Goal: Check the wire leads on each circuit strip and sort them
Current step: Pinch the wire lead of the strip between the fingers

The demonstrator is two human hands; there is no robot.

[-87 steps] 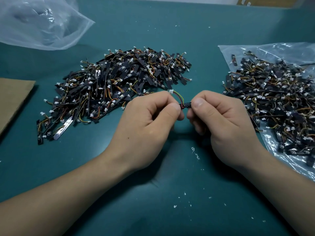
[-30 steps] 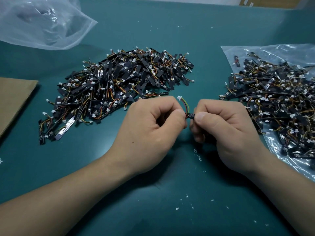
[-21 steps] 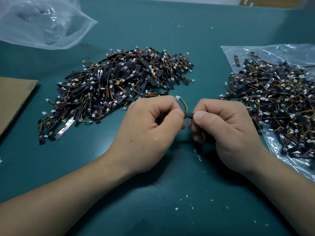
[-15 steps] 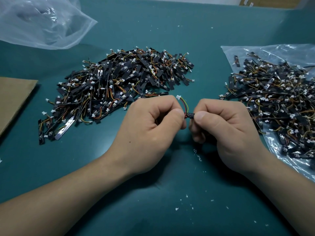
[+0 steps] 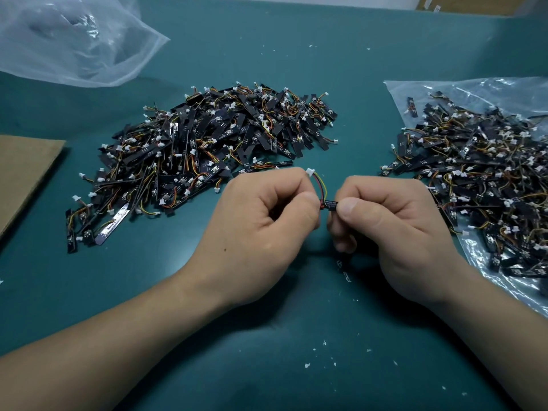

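Observation:
One small black circuit strip (image 5: pixel 330 204) is held between both hands above the green table. My right hand (image 5: pixel 391 223) pinches the strip's body between thumb and curled fingers. My left hand (image 5: pixel 264 221) pinches its red and yellow wire leads (image 5: pixel 321 186), which arc up to a white connector (image 5: pixel 310 172) by the left forefinger. Most of the strip is hidden inside the right hand. A large heap of strips (image 5: pixel 201 155) lies on the table to the left. A second heap (image 5: pixel 486 179) lies on a clear plastic sheet to the right.
A crumpled clear plastic bag (image 5: pixel 71 37) sits at the far left. A brown cardboard sheet (image 5: pixel 20 173) lies at the left edge. Small white flecks dot the green mat (image 5: pixel 296 366) in front of my hands.
Since about three seconds ago both hands have shifted slightly toward me with the strip. In the last second the wire leads have flexed a little; the grips are unchanged.

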